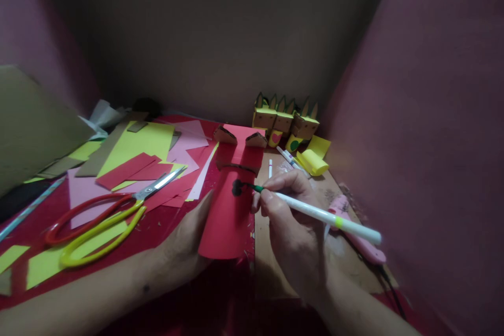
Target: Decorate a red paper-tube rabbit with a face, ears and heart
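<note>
My left hand (189,236) grips a red paper tube (226,226) from its left side, the fingers hidden behind it. The tube tilts away from me, with cardboard pieces (255,139) at its far end. A dark spot (237,188) is on its upper face. In a pinch, my right hand (289,228) holds a white brush pen (315,211) with a green collar and a yellow-green band. Its dark tip meets or nearly meets the spot.
Scissors (147,189) with red and yellow handles lie at left on coloured paper sheets (142,144). Cardboard-headed paper figures (305,125) stand at the back right. Nearby are a yellow paper roll (314,161), a cardboard board (271,273) and a pink corded tool (366,249).
</note>
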A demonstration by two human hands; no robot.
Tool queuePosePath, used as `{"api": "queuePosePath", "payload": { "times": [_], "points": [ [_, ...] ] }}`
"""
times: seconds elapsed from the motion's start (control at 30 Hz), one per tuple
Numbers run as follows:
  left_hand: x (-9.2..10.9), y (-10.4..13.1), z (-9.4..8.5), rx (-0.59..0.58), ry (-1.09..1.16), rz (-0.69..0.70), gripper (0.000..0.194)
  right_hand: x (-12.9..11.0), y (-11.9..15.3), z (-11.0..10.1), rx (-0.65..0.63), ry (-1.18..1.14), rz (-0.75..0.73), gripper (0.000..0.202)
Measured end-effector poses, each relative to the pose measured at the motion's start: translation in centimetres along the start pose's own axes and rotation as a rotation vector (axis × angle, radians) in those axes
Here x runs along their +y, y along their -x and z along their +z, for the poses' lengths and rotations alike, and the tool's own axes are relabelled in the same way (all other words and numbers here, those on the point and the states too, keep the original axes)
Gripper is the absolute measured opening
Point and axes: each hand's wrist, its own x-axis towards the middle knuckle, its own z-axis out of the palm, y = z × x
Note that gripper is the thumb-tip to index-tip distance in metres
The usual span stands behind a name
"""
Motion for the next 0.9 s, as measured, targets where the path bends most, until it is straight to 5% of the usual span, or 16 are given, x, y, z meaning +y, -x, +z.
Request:
{"api": "queuePosePath", "payload": {
  "times": [0.23,0.8,0.9],
  "points": [
    [0.9,0.0,1.9,-0.022,-0.033,0.009,0.014,0.0,0.0,0.0,0.003,0.001,-0.004,0.013],
    [0.2,0.1,0.2,-0.004,-0.055,0.002,0.017,-0.4,0.1,0.1,-0.009,-0.025,-0.013,0.014],
    [-0.1,0.3,-0.6,0.073,-0.143,0.021,0.013,-0.4,0.0,0.3,-0.008,-0.014,-0.022,0.014]
  ]
}}
